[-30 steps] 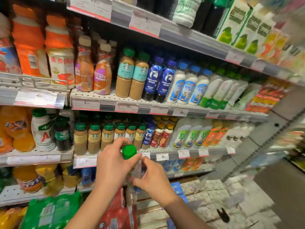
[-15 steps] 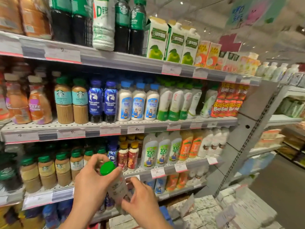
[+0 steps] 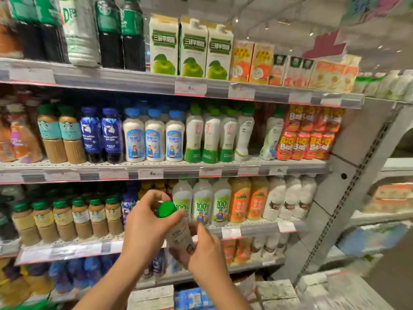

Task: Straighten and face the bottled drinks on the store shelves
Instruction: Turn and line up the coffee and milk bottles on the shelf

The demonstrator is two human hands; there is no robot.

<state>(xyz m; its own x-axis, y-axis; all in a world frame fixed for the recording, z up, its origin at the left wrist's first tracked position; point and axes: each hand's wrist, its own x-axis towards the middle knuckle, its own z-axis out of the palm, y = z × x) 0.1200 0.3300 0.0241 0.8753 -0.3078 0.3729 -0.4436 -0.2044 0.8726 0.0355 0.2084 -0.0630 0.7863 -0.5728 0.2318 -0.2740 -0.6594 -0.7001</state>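
Observation:
A pale bottle with a green cap hangs tilted in front of the shelves, cap toward the upper left. My left hand grips its neck just below the cap. My right hand holds its lower body from the right. Behind them on the lower shelf stand white "100" bottles and brown coffee bottles with green caps. One shelf up stand white bottles with green bases, the rightmost of which leans, with a gap beside it.
The top shelf carries green-apple cartons and dark bottles. Red snack packs sit at the middle shelf's right end by the grey upright. Boxed goods are stacked on the floor below.
The view has swung upward and rightward along the shelves. Both hands have kept hold of the green-capped bottle and carried it up in front of the "100" bottles, more tilted now.

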